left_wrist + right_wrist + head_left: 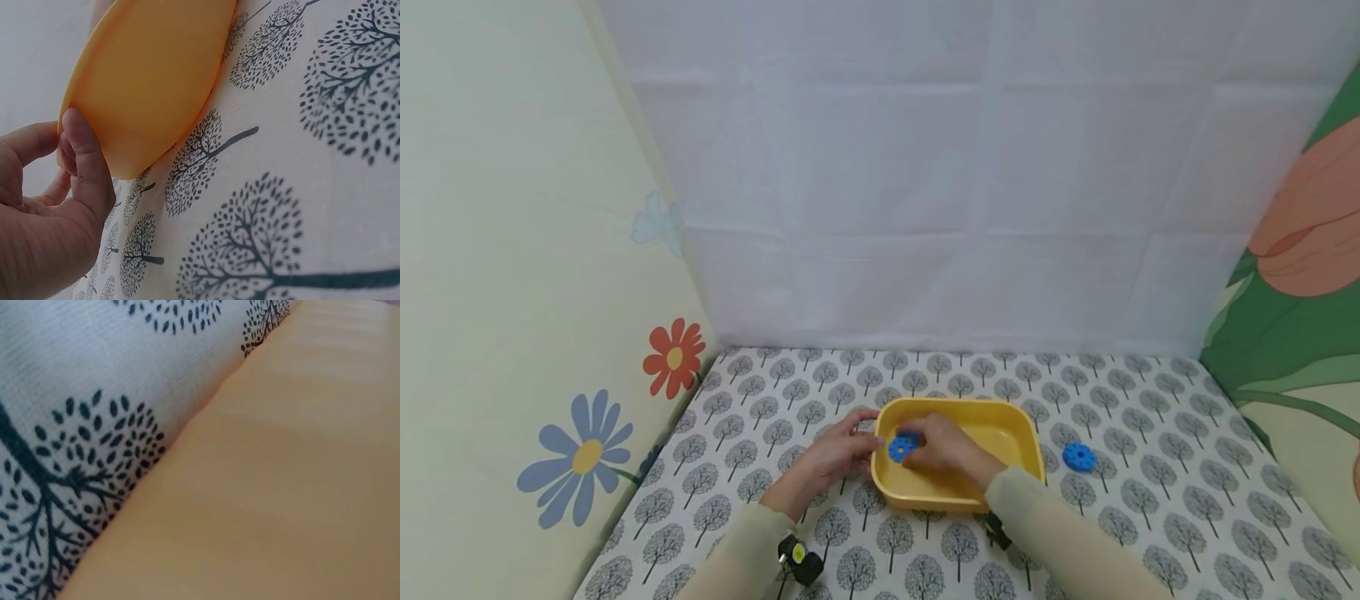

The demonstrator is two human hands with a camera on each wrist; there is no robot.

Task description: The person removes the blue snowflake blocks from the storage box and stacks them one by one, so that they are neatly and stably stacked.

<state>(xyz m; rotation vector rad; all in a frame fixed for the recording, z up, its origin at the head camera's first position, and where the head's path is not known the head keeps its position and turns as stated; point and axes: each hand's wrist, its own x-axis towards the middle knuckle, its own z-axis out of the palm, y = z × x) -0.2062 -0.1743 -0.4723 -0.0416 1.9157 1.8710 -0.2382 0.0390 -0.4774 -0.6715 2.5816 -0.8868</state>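
A yellow plastic tub (pixel 1000 417) stands on the tree-print cloth. At its left end my left hand (pixel 837 457) grips the rim, thumb (pixel 81 137) on the near side of the wall and fingers beyond it. Over the tub's left part, my right hand (pixel 942 446) holds a blue disc (pixel 898 455) with a hole in the middle and a notched edge. Some blue also shows just behind this disc; whether it is a second piece I cannot tell. The right wrist view catches only the tub's wall (pixel 269 487) up close, with the right hand out of sight.
Another blue notched disc (pixel 1079 457) lies on the cloth (pixel 1150 500) to the right of the tub. A white sheet (pixel 887 208) hangs behind the table. Flower-patterned panels (pixel 512 250) flank it on both sides.
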